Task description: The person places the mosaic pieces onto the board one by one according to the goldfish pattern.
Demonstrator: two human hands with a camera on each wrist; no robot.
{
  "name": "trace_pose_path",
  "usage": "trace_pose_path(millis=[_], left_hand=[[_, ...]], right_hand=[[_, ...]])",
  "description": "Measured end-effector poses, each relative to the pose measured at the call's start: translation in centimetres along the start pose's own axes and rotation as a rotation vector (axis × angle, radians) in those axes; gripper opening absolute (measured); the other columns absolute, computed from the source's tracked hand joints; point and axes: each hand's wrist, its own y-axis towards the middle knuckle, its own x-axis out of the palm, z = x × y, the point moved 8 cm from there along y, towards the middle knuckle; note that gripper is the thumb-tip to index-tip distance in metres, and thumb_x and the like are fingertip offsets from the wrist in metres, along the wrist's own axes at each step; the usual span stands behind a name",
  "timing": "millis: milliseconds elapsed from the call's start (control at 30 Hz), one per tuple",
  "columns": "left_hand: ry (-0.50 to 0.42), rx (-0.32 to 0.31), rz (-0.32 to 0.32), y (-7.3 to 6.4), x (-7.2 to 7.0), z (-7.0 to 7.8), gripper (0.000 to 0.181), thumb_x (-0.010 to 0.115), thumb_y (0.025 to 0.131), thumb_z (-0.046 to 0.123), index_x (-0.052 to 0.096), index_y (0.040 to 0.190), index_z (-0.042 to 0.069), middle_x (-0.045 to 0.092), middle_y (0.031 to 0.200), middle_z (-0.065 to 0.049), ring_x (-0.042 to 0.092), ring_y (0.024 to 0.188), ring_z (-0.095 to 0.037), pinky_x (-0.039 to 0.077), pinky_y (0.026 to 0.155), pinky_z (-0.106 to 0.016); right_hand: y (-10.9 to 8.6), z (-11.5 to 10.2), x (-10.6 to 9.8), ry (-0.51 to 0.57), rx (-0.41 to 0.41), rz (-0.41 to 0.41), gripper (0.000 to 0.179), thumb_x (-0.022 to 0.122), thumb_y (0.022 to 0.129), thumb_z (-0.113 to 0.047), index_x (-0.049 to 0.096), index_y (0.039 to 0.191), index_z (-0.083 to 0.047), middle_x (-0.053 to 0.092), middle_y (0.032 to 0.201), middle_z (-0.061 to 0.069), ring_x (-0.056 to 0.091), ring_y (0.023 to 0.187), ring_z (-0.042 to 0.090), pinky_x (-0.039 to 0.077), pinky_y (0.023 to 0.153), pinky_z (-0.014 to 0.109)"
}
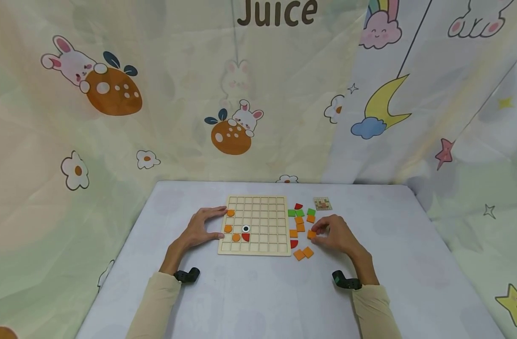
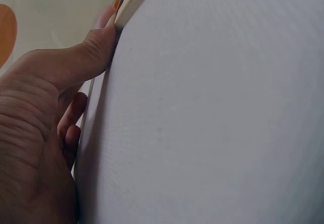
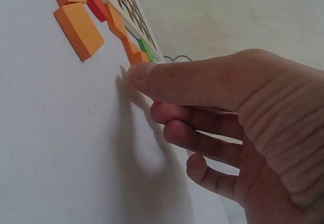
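Observation:
A pale wooden grid board [image 1: 267,216] lies on the table. My left hand [image 1: 197,229] rests at its left edge, thumb and forefinger stretched apart along the rim; the thumb touches the board's edge in the left wrist view. On the board sit three orange rounded pieces [image 1: 236,238], a white disc with a black dot [image 1: 246,229] and, just below it, a red quarter-round piece [image 1: 246,238]. Right of the board, my right hand [image 1: 336,234] pinches an orange square tile [image 1: 311,234] between thumb and forefinger. In the right wrist view the thumb mostly hides that tile.
Between board and right hand lie several loose orange tiles [image 1: 299,254], green tiles [image 1: 300,213] and two red pieces [image 1: 294,244]. A small patterned card [image 1: 323,203] lies farther back on the white-covered table [image 1: 250,296]. A printed cloth [image 1: 178,117] hangs behind.

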Motion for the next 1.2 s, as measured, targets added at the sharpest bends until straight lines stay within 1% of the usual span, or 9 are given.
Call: trace_pose_path(millis=[200, 400, 600, 767, 900, 1000, 1200], left_hand=[[0.003, -0.001, -0.003, 0.1, 0.0, 0.0, 0.082, 0.097, 0.082, 0.037, 0.064, 0.154, 0.018, 0.056, 0.167, -0.005, 0.048, 0.151, -0.040, 0.030, 0.123, -0.072], [-0.005, 0.012, 0.001, 0.2, -0.1, 0.2, 0.081, 0.097, 0.081, 0.037, 0.065, 0.154, 0.019, 0.057, 0.167, -0.005, 0.049, 0.151, -0.040, 0.030, 0.123, -0.073], [-0.007, 0.021, 0.009, 0.3, -0.2, 0.3, 0.081, 0.097, 0.081, 0.038, 0.065, 0.153, 0.018, 0.057, 0.166, -0.004, 0.050, 0.150, -0.039, 0.031, 0.122, -0.073], [-0.003, 0.014, 0.006, 0.3, -0.2, 0.3, 0.081, 0.096, 0.081, 0.039, 0.065, 0.153, 0.018, 0.057, 0.166, -0.004, 0.050, 0.149, -0.039, 0.032, 0.121, -0.072], [0.009, 0.006, 0.000, 0.2, -0.2, 0.2, 0.082, 0.096, 0.082, 0.039, 0.065, 0.154, 0.018, 0.057, 0.166, -0.005, 0.050, 0.149, -0.040, 0.032, 0.120, -0.072], [0.012, 0.007, -0.001, 0.1, -0.2, 0.3, 0.082, 0.095, 0.082, 0.039, 0.064, 0.154, 0.018, 0.057, 0.167, -0.006, 0.049, 0.149, -0.040, 0.032, 0.121, -0.073], [0.001, -0.001, -0.004, -0.1, -0.1, 0.2, 0.082, 0.096, 0.082, 0.039, 0.064, 0.154, 0.017, 0.056, 0.167, -0.006, 0.048, 0.150, -0.040, 0.030, 0.122, -0.073]], right_hand=[[0.2, -0.3, -0.1, 0.012, -0.037, 0.035, 0.021, 0.094, 0.084, -0.013, 0.085, 0.103, -0.011, 0.078, 0.095, 0.000, 0.062, 0.090, 0.018, 0.053, 0.084, 0.034], [0.4, -0.8, 0.3, 0.019, -0.068, 0.062, 0.022, 0.095, 0.085, -0.016, 0.085, 0.104, -0.013, 0.080, 0.099, -0.002, 0.061, 0.092, 0.016, 0.051, 0.086, 0.033], [0.6, -1.5, 0.8, 0.038, -0.099, 0.088, 0.025, 0.096, 0.084, -0.016, 0.086, 0.106, -0.012, 0.080, 0.103, -0.001, 0.062, 0.093, 0.015, 0.051, 0.085, 0.030], [0.9, -2.1, 1.3, 0.045, -0.144, 0.113, 0.025, 0.097, 0.083, -0.018, 0.086, 0.105, -0.011, 0.082, 0.100, 0.000, 0.061, 0.090, 0.015, 0.050, 0.082, 0.028], [1.4, -2.7, 1.9, 0.075, -0.167, 0.106, 0.023, 0.096, 0.085, -0.017, 0.086, 0.105, -0.010, 0.081, 0.097, 0.001, 0.062, 0.087, 0.016, 0.049, 0.079, 0.028], [1.8, -3.1, 2.4, 0.097, -0.165, 0.087, 0.023, 0.095, 0.085, -0.014, 0.085, 0.105, -0.010, 0.081, 0.096, 0.000, 0.064, 0.086, 0.016, 0.049, 0.078, 0.027], [2.7, -4.0, 3.2, 0.091, -0.177, 0.075, 0.023, 0.096, 0.084, -0.014, 0.085, 0.105, -0.012, 0.081, 0.098, -0.001, 0.062, 0.086, 0.017, 0.047, 0.077, 0.027]])
